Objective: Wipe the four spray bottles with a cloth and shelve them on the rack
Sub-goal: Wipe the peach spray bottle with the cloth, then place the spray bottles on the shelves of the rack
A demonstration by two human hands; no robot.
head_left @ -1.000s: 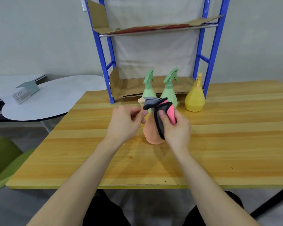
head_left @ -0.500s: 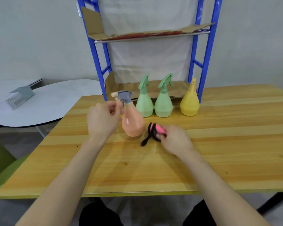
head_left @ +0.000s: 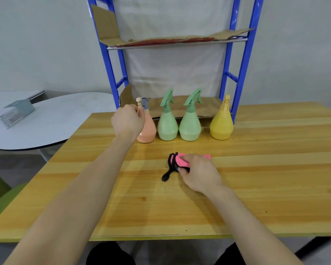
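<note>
By the rack (head_left: 245, 60), left hand (head_left: 127, 121) gripping the orange bottle (head_left: 149, 131) beside two green bottles (head_left: 167, 125), right hand (head_left: 199, 174) gripping the cloth (head_left: 180, 161).

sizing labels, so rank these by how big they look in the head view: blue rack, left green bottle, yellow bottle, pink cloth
1. blue rack
2-3. left green bottle and yellow bottle, about alike
4. pink cloth, partly under the right hand and nearer, so unsure

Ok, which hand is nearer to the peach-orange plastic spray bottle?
Left. The left hand grips the peach-orange plastic spray bottle at its neck; the right hand is apart from it, nearer the person, holding the pink-and-black cloth.
</note>
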